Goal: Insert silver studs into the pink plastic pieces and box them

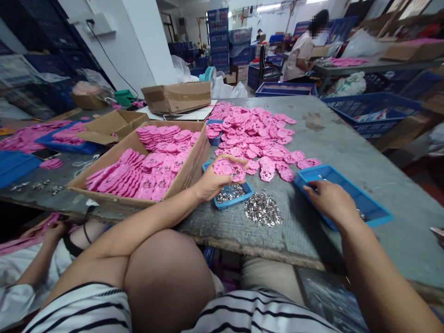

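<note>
My left hand (pixel 210 182) holds a pink plastic plate (pixel 227 167) with a rounded, scalloped outline, thumb across its front. Under that hand is a small blue tray (pixel 236 201) of shiny metal pieces. A loose heap of small metal pieces (pixel 263 209) lies on the table just right of it. My right hand (pixel 329 199) is over a longer blue tray (pixel 373 213), its fingers bent together at the tray's left end. Whatever is between those fingertips is too small to make out. A few metal bits show inside this tray.
A large pile of pink plates (pixel 256 132) spreads behind the trays. To the left, a cardboard box (pixel 197 162) holds stacked pink plates with metal bits on some. Another cardboard box (pixel 176 98) stands behind it. A co-worker's arm (pixel 38 259) shows at lower left; another person (pixel 298 55) works farther back.
</note>
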Demonstrator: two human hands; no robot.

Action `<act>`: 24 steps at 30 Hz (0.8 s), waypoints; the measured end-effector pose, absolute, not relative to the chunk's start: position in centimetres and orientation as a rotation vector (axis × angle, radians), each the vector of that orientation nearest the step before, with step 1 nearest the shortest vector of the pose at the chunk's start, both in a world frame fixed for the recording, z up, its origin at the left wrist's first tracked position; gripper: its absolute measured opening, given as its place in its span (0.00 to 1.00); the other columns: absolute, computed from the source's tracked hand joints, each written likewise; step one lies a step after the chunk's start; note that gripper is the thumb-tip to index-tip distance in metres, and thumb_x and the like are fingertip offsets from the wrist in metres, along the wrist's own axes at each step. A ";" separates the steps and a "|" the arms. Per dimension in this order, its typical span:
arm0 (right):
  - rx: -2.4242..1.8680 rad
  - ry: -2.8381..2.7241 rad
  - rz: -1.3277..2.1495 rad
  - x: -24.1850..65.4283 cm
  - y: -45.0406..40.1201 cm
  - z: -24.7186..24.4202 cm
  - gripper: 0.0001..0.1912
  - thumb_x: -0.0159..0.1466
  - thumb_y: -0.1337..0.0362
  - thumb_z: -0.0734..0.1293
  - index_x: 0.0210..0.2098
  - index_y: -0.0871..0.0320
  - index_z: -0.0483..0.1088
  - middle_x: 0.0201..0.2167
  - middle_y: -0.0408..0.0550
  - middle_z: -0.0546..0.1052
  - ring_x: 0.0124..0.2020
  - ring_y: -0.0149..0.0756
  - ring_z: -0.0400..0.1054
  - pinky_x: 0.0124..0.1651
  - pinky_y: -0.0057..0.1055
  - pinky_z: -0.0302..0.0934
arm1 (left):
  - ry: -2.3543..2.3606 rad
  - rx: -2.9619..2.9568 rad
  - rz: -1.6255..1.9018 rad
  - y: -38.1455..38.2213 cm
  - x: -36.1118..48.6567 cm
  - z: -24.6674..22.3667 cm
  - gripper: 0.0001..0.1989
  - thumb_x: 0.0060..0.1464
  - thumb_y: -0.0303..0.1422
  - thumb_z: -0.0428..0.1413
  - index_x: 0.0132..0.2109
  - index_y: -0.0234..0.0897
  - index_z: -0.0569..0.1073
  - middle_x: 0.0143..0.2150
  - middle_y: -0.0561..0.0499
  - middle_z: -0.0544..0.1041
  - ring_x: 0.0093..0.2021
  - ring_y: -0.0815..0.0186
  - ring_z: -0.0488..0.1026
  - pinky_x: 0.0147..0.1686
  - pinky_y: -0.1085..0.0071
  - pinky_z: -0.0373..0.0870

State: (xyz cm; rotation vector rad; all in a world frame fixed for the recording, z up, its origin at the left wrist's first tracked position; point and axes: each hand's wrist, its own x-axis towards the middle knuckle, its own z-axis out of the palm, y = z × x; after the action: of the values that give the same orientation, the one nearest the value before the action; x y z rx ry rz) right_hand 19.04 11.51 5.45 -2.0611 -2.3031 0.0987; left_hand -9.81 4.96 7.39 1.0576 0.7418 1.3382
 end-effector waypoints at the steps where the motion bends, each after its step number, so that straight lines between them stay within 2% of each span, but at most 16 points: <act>1: -2.057 -2.327 0.112 18.6 11.2 5.6 0.17 0.64 0.60 0.59 0.40 0.61 0.77 0.42 0.64 0.79 0.45 0.56 0.74 0.41 0.41 0.64 | 0.748 1.058 1.336 5.0 -9.8 7.4 0.20 0.38 0.21 0.60 0.41 0.38 0.66 0.50 0.46 0.76 0.58 0.50 0.69 0.43 0.58 0.76; 6: -1.988 -2.438 0.321 16.8 10.8 6.4 0.19 0.66 0.65 0.55 0.46 0.60 0.76 0.49 0.58 0.78 0.50 0.48 0.73 0.46 0.34 0.63 | 0.801 1.055 1.337 5.0 -9.9 7.3 0.21 0.35 0.19 0.60 0.39 0.37 0.66 0.46 0.46 0.78 0.52 0.52 0.74 0.39 0.59 0.78; 10: -1.984 -2.496 0.400 16.8 12.5 6.3 0.21 0.65 0.66 0.57 0.54 0.59 0.71 0.52 0.55 0.77 0.52 0.44 0.71 0.47 0.30 0.62 | 0.794 1.027 1.251 4.9 -10.1 7.2 0.22 0.35 0.21 0.62 0.41 0.36 0.66 0.49 0.43 0.77 0.51 0.49 0.75 0.37 0.59 0.78; 13: -2.105 -2.625 0.339 16.9 13.7 5.9 0.20 0.61 0.69 0.59 0.49 0.59 0.75 0.49 0.56 0.78 0.49 0.45 0.72 0.41 0.30 0.61 | 0.783 0.984 1.139 4.9 -10.3 7.1 0.25 0.35 0.22 0.61 0.44 0.36 0.65 0.49 0.40 0.78 0.49 0.48 0.76 0.35 0.58 0.79; 16: -2.158 -2.677 0.299 16.8 14.3 5.4 0.17 0.61 0.69 0.59 0.42 0.59 0.78 0.45 0.58 0.80 0.45 0.45 0.74 0.36 0.30 0.60 | 0.785 0.948 1.074 4.9 -10.5 7.0 0.25 0.36 0.21 0.61 0.44 0.36 0.63 0.46 0.40 0.79 0.45 0.49 0.78 0.33 0.58 0.79; 20: -2.127 -2.666 0.277 17.0 14.4 4.8 0.15 0.62 0.66 0.59 0.39 0.58 0.78 0.43 0.57 0.80 0.44 0.43 0.74 0.35 0.28 0.58 | 0.787 0.923 1.078 5.0 -10.6 6.8 0.24 0.36 0.21 0.60 0.42 0.37 0.62 0.42 0.40 0.81 0.42 0.49 0.79 0.31 0.60 0.79; 24: -2.110 -2.628 0.285 17.2 14.5 4.4 0.14 0.61 0.66 0.61 0.38 0.59 0.77 0.40 0.57 0.80 0.43 0.43 0.74 0.33 0.27 0.57 | 0.843 0.923 1.049 5.0 -10.4 7.1 0.25 0.35 0.23 0.59 0.45 0.35 0.63 0.43 0.37 0.80 0.41 0.47 0.80 0.28 0.62 0.78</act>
State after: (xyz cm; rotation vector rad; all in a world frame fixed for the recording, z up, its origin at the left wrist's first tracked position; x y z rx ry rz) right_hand 17.19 14.53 4.39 -2.1095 -2.6278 0.2851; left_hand -10.39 5.01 7.06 0.9226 0.8426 1.0489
